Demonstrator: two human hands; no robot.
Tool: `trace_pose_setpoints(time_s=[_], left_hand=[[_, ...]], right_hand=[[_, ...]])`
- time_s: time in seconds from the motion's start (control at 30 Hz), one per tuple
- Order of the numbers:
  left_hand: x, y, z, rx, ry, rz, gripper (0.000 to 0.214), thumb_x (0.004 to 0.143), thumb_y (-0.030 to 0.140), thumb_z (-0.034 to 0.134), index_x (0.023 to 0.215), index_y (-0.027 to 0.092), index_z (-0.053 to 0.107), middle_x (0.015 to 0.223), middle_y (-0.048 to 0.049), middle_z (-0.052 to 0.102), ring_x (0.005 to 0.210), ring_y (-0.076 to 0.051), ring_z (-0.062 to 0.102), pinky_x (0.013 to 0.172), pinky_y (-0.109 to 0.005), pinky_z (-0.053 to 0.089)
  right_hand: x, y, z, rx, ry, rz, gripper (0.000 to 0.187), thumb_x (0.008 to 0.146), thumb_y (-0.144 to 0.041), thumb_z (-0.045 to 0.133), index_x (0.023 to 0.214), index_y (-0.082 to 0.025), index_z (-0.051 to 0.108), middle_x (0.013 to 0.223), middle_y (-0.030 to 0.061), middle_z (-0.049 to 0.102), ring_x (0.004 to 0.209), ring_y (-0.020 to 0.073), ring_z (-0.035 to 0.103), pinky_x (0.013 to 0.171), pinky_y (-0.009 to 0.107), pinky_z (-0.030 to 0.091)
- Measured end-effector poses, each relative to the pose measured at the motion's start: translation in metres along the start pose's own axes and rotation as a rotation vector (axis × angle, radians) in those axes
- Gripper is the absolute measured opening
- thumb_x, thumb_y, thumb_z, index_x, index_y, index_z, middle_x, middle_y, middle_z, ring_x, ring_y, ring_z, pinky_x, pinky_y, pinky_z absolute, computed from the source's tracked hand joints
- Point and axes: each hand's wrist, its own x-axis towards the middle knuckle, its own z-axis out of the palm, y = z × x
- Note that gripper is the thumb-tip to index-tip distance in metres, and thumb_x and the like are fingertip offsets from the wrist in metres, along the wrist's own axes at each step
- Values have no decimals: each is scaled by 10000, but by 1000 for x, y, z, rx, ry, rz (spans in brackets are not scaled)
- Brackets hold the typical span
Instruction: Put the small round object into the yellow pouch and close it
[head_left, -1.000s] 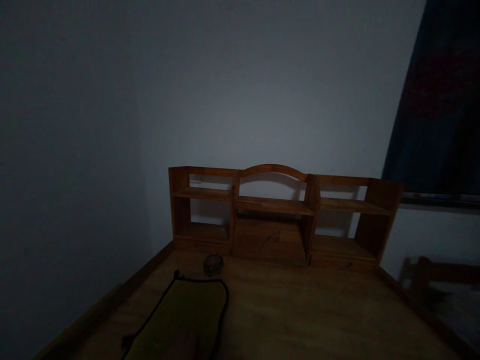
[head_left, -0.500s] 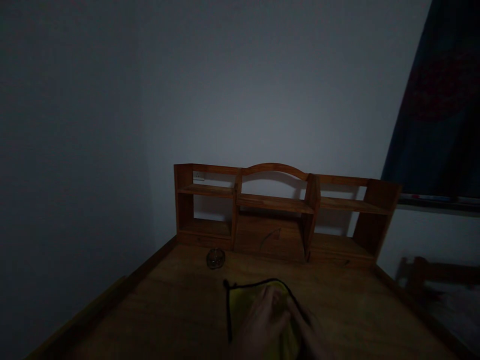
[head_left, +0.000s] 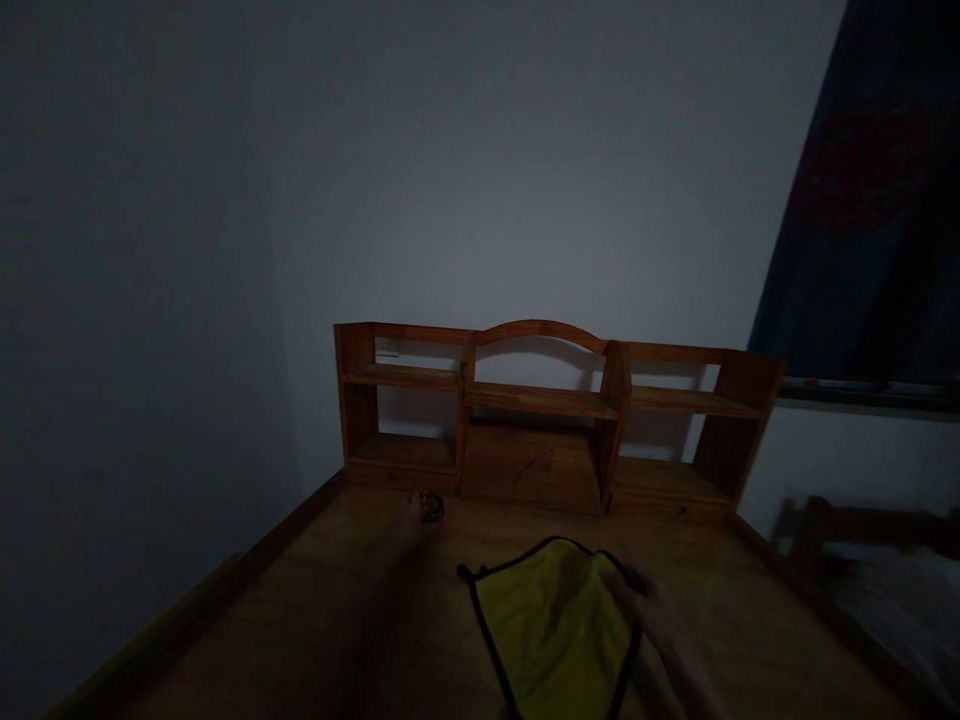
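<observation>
A yellow cloth [head_left: 551, 630] with black edging lies on the wooden desk [head_left: 750, 640], near its front middle. My right hand [head_left: 649, 605] is at the cloth's right edge, with its fingers curled on the far right corner. My left hand [head_left: 411, 522] reaches forward to a small round glass object [head_left: 430, 507] that sits just in front of the shelf unit. In the dim light the left hand and arm are blurred, so I cannot make out its fingers or whether they touch the object.
A wooden shelf unit [head_left: 544, 420] with bare compartments stands along the desk's back edge against a pale wall. A raised wooden rim [head_left: 225, 590] runs down the desk's left side. A dark curtain [head_left: 877, 200] hangs at the upper right, with dim furniture [head_left: 862, 540] below it.
The cloth slid from the left to the middle of the desk and now lies spread out. My right hand shifted to its right edge. My left hand came into view by the glass object.
</observation>
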Motion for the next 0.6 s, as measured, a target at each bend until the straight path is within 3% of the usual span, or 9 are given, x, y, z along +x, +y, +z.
trace_pose_setpoints(time_s=[0.13,0.27,0.33,0.4,0.5,0.6], left_hand=[[2,-1,6,-19,40,80,694,664,334,734,1267,120,464,1260,-160,525,1190,-301,544,941,-360,470],[-5,28,10,-127,100,307,826,724,293,685,1449,250,292,1393,-103,419,1188,-236,555,938,-322,482],[-15,52,14,-206,147,490,886,714,286,696,1475,281,241,1369,-89,444,1199,-246,542,971,-362,468],[-28,74,21,-248,195,615,917,688,269,723,1471,276,247,1375,-85,453,1259,-266,482,1047,-409,412],[-46,93,38,-300,248,625,844,681,256,728,1419,210,322,1358,-116,474,1266,-284,458,1061,-446,397],[-57,93,54,-337,224,629,753,669,225,721,1347,180,398,1294,-134,511,1206,-286,498,1033,-464,421]], right_hand=[[27,-17,2,-44,-10,-12,466,651,-531,735,929,-158,762,952,94,752,921,335,686,862,434,527],[50,-30,24,81,48,-55,394,577,-462,809,850,-181,765,911,90,753,910,317,683,855,414,526],[60,-24,39,194,-1,-34,390,574,-435,829,855,-172,760,917,102,750,879,312,691,833,413,534],[67,-8,51,378,-67,-18,447,649,-430,796,1021,-192,730,1026,100,735,910,306,691,834,428,536],[73,18,59,518,-124,71,464,653,-401,805,1058,-192,714,1047,105,729,913,311,696,829,439,541],[72,29,59,564,-155,113,424,694,-397,789,1052,-184,712,1042,108,730,908,306,698,830,436,543]])
